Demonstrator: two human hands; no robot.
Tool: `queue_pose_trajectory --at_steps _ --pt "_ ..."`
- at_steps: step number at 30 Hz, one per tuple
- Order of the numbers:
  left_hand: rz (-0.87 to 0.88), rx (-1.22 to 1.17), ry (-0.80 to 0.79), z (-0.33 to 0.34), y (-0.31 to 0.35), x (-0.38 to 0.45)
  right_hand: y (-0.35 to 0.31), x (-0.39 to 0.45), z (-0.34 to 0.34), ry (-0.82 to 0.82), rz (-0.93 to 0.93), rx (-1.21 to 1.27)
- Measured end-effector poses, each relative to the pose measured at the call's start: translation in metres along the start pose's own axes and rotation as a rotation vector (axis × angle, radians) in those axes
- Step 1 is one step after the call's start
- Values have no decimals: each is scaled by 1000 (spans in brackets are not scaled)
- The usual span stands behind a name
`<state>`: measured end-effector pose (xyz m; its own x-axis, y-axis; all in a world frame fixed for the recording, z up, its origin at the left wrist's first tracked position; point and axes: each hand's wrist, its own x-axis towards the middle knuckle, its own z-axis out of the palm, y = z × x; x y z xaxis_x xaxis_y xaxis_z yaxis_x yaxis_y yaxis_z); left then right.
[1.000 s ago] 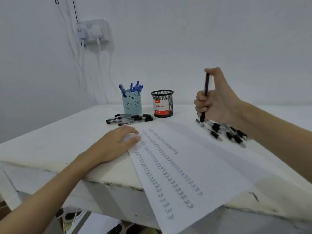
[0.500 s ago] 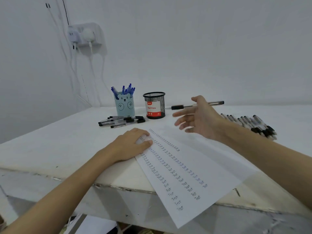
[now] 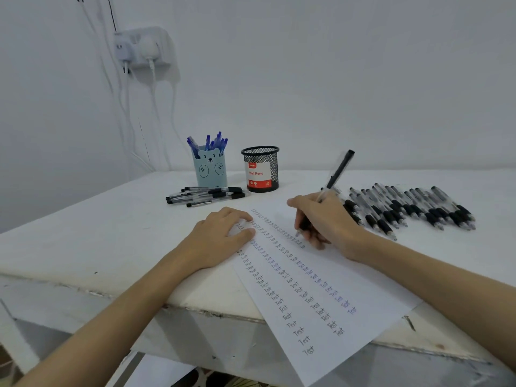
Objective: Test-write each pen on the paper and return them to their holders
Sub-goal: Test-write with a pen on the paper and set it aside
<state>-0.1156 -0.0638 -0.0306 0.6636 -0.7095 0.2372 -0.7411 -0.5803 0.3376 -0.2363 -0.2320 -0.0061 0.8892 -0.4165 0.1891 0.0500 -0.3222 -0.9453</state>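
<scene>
On the white table (image 3: pixel 83 233) by the bare wall, the right hand (image 3: pixel 325 223) pinches a black pen (image 3: pixel 333 177), tip meeting the paper (image 3: pixel 363 289) at the newest column's end, barrel slanting up and away. The left hand (image 3: pixel 220 238), flat, pins the sheet alongside.

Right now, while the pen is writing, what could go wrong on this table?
The paper hangs past the table edge; only the left hand pins it, so it may slide. The right hand holding the black pen sits close to the loose pens and could knock them. Fresh ink may smear under the palm.
</scene>
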Motion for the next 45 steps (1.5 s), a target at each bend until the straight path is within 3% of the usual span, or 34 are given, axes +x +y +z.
queue_pose_trajectory --at_steps 7,18,45 --pt "-6 -4 -15 0 0 -1 8 2 3 87 -128 -163" --pt "-5 -6 -7 0 1 -1 8 0 4 53 -227 -236" --pt "5 5 15 0 2 -1 8 1 3 99 -178 -256"
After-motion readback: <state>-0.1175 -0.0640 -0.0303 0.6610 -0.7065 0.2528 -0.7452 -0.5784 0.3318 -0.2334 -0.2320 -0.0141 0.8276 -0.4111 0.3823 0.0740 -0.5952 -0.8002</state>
